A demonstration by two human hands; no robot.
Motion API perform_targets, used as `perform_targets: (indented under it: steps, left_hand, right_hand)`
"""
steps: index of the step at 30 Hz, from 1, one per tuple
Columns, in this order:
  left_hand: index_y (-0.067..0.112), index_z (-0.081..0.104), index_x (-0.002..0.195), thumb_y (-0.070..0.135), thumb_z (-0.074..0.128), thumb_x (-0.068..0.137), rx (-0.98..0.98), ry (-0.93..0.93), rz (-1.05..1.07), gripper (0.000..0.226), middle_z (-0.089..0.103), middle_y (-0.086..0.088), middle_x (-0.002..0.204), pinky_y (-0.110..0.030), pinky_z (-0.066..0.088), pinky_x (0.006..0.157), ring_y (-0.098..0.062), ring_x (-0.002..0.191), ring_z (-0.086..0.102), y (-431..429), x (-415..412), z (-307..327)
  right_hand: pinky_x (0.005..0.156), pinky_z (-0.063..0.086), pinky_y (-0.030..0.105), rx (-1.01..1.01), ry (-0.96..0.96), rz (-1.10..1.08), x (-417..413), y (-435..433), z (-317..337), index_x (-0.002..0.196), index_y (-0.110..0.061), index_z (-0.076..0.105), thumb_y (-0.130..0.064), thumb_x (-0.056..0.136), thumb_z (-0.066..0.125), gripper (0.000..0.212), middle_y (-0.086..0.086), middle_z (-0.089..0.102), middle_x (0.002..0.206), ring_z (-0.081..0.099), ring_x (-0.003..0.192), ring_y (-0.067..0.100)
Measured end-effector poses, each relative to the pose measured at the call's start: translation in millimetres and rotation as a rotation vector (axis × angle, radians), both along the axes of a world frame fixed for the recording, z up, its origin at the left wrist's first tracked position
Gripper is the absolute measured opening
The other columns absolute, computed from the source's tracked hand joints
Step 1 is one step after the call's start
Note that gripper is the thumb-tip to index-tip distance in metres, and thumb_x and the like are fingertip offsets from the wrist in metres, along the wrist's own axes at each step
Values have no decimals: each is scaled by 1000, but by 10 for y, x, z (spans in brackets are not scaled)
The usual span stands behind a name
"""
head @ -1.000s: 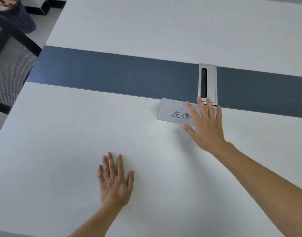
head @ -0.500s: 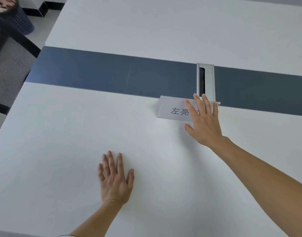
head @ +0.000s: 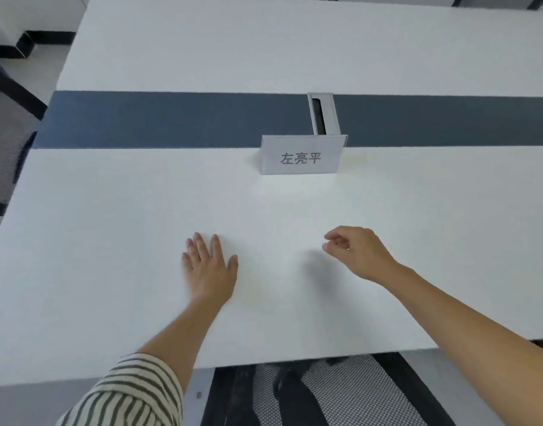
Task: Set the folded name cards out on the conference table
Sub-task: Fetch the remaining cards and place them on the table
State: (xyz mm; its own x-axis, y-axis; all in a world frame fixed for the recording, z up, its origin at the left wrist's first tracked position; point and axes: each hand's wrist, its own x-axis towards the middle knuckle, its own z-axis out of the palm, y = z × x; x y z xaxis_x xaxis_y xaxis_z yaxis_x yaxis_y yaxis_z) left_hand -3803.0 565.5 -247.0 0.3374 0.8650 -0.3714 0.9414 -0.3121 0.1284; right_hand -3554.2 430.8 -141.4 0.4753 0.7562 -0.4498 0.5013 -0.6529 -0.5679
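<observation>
A white folded paper name card (head: 301, 156) printed with grey characters stands upright on the white counter (head: 110, 241), its top edge against the dark blue strip (head: 171, 119) and just in front of the silver cable slot (head: 323, 113). Nearer than the card, well apart from it, the left hand (head: 210, 267) lies flat, fingers spread, holding nothing. The right hand (head: 356, 250) hovers loosely curled, empty.

Only readable text: 左亮平, printed in dark characters on the front face of the white card (head: 301, 156) standing ahead of me. Nothing else I see carries any writing.
</observation>
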Motion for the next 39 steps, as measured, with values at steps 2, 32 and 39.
perform_targets:
  steps: [2, 32, 39]
  left_hand:
    - [16, 33, 142, 42, 36, 95, -101, -48, -90, 54, 26, -16, 154, -42, 25, 113, -33, 142, 22, -3, -79, 236]
    - [29, 65, 108, 31, 58, 91, -911, -374, -706, 18, 71, 2, 103, -30, 50, 89, -12, 101, 65, -4402, 1284, 1990]
    - [29, 64, 109, 32, 57, 91, -907, -321, -830, 19, 72, -1, 99, -28, 51, 85, -11, 93, 68, -5280, 2278, 2005]
  right_hand:
    - [81, 50, 25, -12, 52, -61, -241, -485, 107, 107, -23, 69, -37, 86, 64, 26, -16, 65, 92, 63, 90, 4]
    - [73, 55, 32, 417, 254, -1600, -1863, -6517, 800, 93, -17, 73, -17, 86, 68, 9, 0, 78, 81, 74, 75, 12]
    - [75, 55, 33, 507, 171, -1763, -1235, -7450, 902, 96, -17, 73, -16, 87, 66, 11, 2, 78, 87, 74, 75, 10]
